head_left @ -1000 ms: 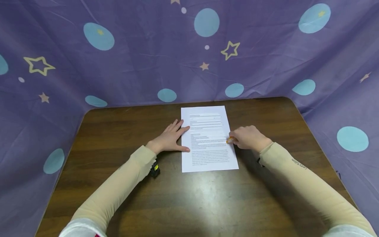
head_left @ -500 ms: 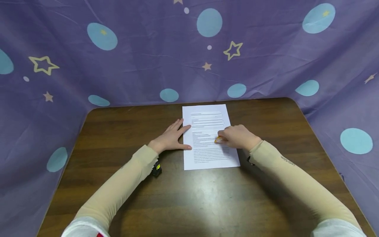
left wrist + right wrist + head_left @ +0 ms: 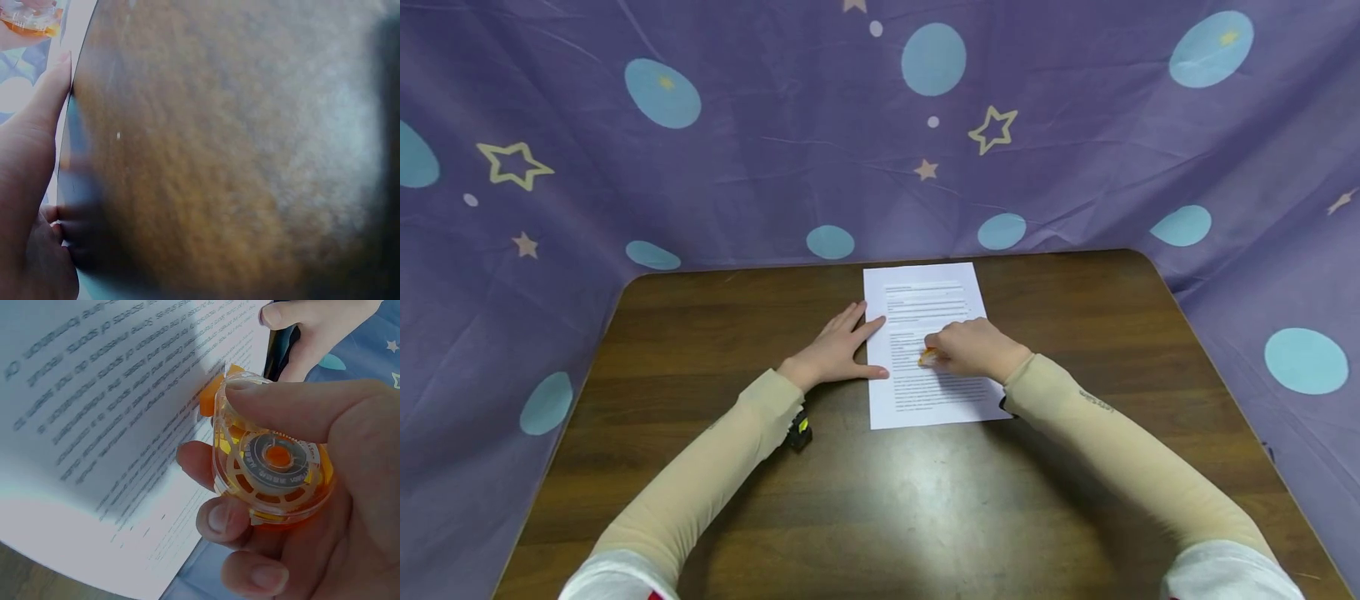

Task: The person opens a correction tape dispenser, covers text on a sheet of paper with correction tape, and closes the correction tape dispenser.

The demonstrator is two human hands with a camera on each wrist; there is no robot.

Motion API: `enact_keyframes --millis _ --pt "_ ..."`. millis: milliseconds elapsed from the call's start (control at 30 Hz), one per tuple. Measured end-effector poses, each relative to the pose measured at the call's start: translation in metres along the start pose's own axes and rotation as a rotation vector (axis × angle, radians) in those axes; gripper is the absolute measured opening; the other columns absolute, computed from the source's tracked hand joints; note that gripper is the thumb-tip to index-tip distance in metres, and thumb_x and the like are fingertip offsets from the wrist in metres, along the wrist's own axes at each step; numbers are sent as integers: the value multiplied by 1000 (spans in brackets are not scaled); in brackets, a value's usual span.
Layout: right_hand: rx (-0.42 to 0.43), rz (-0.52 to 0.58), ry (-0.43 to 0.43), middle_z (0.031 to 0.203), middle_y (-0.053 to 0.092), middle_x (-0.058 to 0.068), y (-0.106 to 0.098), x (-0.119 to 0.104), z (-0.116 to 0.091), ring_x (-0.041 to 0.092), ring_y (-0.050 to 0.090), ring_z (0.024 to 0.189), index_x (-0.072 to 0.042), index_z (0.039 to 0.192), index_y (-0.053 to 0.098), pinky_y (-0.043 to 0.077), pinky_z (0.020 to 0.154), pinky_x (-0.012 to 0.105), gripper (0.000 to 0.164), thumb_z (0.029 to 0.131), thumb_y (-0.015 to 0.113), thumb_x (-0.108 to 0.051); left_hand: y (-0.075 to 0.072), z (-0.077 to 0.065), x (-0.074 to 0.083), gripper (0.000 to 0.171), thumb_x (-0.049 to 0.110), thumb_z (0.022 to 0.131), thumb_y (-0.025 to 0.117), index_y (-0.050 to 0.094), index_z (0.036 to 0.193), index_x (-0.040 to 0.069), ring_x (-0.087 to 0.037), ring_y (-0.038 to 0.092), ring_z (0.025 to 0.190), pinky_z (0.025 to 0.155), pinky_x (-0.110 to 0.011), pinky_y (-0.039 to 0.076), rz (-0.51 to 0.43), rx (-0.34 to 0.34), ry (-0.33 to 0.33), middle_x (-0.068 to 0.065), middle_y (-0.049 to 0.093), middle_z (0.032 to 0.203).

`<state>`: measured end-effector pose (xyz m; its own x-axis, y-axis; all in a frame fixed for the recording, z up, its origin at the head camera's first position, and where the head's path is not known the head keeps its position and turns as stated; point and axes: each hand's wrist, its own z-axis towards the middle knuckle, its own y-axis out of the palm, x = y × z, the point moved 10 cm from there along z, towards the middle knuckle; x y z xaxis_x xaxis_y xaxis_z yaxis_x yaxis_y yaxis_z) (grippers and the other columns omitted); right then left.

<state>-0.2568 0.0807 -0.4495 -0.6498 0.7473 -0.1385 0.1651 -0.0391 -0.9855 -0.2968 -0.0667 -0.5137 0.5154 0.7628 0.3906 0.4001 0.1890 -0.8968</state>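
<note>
A sheet of printed paper [image 3: 940,412] lies on the brown table, with several lines of dark text. My right hand [image 3: 977,348] grips a clear and orange correction tape dispenser [image 3: 275,456] between thumb and fingers, its orange tip down at the text. In the head view the correction tape [image 3: 928,357] shows over the left-middle part of the sheet. My left hand [image 3: 835,350] rests spread at the left edge of the paper, thumb and fingertips on it. From the left wrist, that hand's thumb [image 3: 47,100] appears along the paper's edge.
The wooden table [image 3: 715,317] spreads around the sheet on every side. Behind it and at both sides hangs a purple curtain [image 3: 737,167] with stars and blue spots. A black wrist camera [image 3: 800,429] sits under the left sleeve.
My right hand has slid the correction tape leftward across the text, from the sheet's right edge to left of its middle. The left hand stays in place on the paper.
</note>
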Motion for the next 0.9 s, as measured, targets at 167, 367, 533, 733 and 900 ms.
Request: enact_keyframes --millis 167,367,533,733,900 --pt "-43 1 4 67 54 -4 4 -6 8 15 50 61 -16 84 62 49 55 43 23 96 77 -29 0 0 -1 102 63 91 72 22 168 18 -37 -3 161 127 -56 11 4 -3 -1 -20 -3 174" --pt "-76 -14 0 73 62 -3 7 -16 20 15 53 62 -16 89 65 53 58 44 17 96 77 -25 0 0 -1 102 63 91 72 22 168 18 -37 -3 161 128 -55 10 9 1 5 -21 -2 174" --pt "-86 -20 -2 75 65 -2 7 -22 26 15 55 64 -15 91 67 54 59 44 15 98 75 -27 -2 -1 1 101 63 91 71 22 168 18 -38 -2 160 127 -56 9 0 2 9 -21 -2 174" --pt "-98 -17 -12 81 70 1 9 -27 33 15 60 67 -14 97 70 56 63 46 9 96 75 -22 -4 -2 4 100 61 92 72 24 168 17 -39 -1 160 127 -57 9 -13 5 16 -22 -1 174" --pt "-115 -8 1 84 72 2 9 -31 37 15 62 69 -15 99 73 58 65 46 6 96 74 -20 -4 -3 5 101 61 92 72 23 168 17 -38 -2 160 128 -56 8 -9 1 15 -21 -1 174"
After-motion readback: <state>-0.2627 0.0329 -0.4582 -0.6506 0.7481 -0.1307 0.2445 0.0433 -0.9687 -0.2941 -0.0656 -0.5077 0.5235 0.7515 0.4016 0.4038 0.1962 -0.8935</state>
